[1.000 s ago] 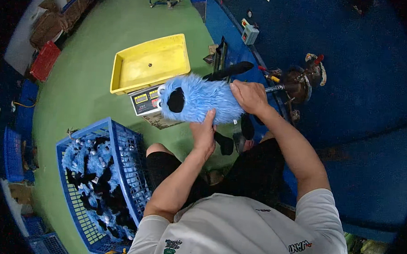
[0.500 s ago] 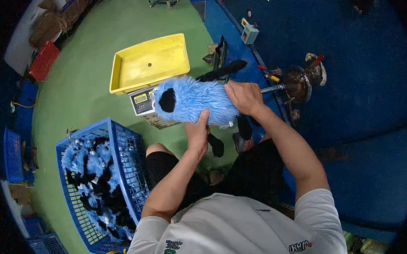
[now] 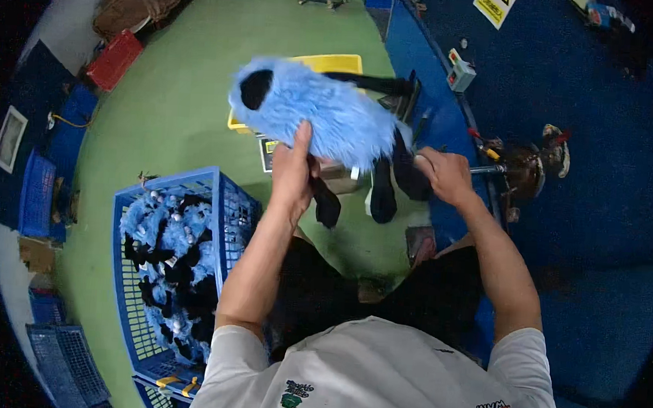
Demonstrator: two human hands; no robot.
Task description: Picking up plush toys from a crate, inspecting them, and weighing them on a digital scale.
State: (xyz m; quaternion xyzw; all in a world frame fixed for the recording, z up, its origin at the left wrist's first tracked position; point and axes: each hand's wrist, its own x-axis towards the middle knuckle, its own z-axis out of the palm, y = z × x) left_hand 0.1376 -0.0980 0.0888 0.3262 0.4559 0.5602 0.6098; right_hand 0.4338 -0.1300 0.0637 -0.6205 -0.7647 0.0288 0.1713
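A furry blue plush toy (image 3: 331,112), with a black oval patch near one end and black limbs, is held up in front of me. My left hand (image 3: 292,174) grips its near side, thumb on top of the fur and fingers underneath. Black feet dangle below the toy. My right hand (image 3: 446,177) is closed beside the toy's right end, in line with a metal tube (image 3: 487,169) from the blue machine. What its fingers pinch is hidden. A small white tag (image 3: 355,173) hangs from the toy's lower edge.
Behind the toy, a yellow tray (image 3: 341,62) stands over a scale (image 3: 268,154), both partly hidden. At left is a blue basket (image 3: 219,213) full of similar blue and black plush pieces. The machine's wall (image 3: 440,84) and a control box (image 3: 461,73) stand at right.
The plush toy has come away from the tube, tilting up and left in my left hand. My right hand no longer lies over the fur at its end. The whole view has shifted.
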